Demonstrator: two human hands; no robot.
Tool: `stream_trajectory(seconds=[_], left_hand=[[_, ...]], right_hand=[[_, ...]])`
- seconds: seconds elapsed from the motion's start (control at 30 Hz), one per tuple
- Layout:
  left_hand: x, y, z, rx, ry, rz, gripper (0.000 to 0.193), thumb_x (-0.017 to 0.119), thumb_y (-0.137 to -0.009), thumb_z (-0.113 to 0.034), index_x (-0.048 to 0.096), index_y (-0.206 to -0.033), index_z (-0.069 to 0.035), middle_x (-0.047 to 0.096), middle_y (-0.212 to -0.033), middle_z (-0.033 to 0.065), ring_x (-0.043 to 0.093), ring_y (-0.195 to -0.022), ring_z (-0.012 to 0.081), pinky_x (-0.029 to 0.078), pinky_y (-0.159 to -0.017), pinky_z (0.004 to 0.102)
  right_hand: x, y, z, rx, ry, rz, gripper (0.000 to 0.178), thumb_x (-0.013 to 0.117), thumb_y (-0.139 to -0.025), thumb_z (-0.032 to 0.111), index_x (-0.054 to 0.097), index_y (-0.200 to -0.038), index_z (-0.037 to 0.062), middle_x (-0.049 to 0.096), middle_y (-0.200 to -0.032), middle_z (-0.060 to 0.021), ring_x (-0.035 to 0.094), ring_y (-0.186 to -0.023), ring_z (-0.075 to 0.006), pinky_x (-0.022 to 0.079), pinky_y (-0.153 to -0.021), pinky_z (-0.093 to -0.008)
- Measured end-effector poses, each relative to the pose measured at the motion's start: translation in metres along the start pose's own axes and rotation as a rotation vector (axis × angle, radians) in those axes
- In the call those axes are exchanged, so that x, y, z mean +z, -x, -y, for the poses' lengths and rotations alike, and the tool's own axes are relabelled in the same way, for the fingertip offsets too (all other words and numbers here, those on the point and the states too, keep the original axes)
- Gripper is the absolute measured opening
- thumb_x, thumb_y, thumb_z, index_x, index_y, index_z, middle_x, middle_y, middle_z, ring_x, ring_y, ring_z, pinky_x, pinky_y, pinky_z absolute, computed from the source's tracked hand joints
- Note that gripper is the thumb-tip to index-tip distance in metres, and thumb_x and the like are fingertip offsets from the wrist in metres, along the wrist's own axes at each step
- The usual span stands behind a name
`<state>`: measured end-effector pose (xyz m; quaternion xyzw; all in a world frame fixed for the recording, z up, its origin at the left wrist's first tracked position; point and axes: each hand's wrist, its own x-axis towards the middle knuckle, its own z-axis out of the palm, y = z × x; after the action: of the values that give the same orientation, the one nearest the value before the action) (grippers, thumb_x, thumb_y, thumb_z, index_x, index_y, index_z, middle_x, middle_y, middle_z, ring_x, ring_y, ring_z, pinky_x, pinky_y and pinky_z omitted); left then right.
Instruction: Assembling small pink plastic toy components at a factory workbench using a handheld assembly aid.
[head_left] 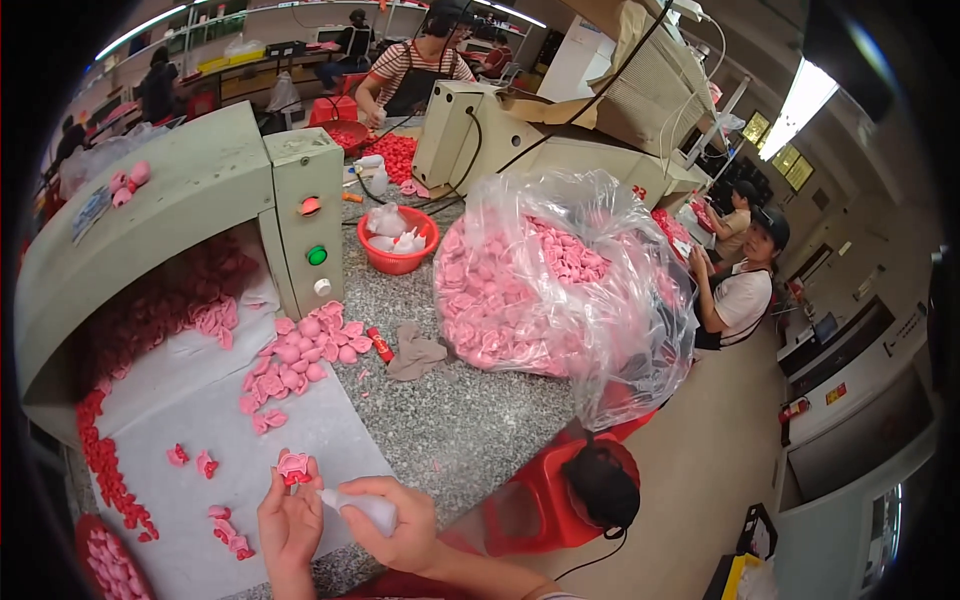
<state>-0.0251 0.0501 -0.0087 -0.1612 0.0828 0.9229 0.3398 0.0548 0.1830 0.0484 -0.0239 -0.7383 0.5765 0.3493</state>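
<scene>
Between the fingertips of my left hand [288, 525] is a small pink-and-red molded piece [293, 466], held upright above the white sheet [345, 425]. My right hand [410, 525] is wrapped around a white squeeze bottle [372, 512], its nozzle pointing left, close to my left fingers. I cannot tell whether the nozzle touches the piece. Several similar pink-and-red pieces [206, 464] lie on the sheet to the left. Beyond them is a heap of loose pink parts [300, 352]. Small red parts [105, 465] trail along the sheet's left side.
A grey-green tunnel machine [307, 170] with lit buttons stands at the left. A clear bag of pink parts [500, 290] sits on the speckled counter [420, 430], near a red basket [400, 265] of bottles. A red stool [520, 490] stands right. Other people work farther off.
</scene>
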Motion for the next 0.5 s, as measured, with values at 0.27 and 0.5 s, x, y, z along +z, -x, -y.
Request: stream_trajectory(seconds=[0.27,0.5], left_hand=[[-0.0004,0.0037,-0.0062,0.059,-0.003,-0.048,0.031,0.048,-0.09,-0.024,0.048,-0.118,-0.011,0.055,-0.108,0.0157,0.056,-0.097,0.0259,0.053,-0.077,0.0337],[-0.0051,0.0024,-0.0062,0.07,0.003,-0.05,0.03,0.048,-0.09,-0.023,0.048,-0.116,-0.009,0.055,-0.107,0.0143,0.055,-0.1,0.0245,0.052,-0.079,0.0344]], right_hand=[[0.0071,-0.003,-0.0033,0.024,-0.031,0.044,0.021,0.064,-0.074,0.006,0.059,-0.093,0.0003,0.064,-0.075,-0.0076,0.059,-0.059,-0.0111,0.046,-0.052,-0.0228],[0.0085,-0.0004,-0.006,0.055,-0.054,0.045,0.021,0.064,-0.073,0.006,0.059,-0.093,0.0006,0.063,-0.075,-0.0075,0.059,-0.059,-0.0107,0.046,-0.052,-0.0226]])
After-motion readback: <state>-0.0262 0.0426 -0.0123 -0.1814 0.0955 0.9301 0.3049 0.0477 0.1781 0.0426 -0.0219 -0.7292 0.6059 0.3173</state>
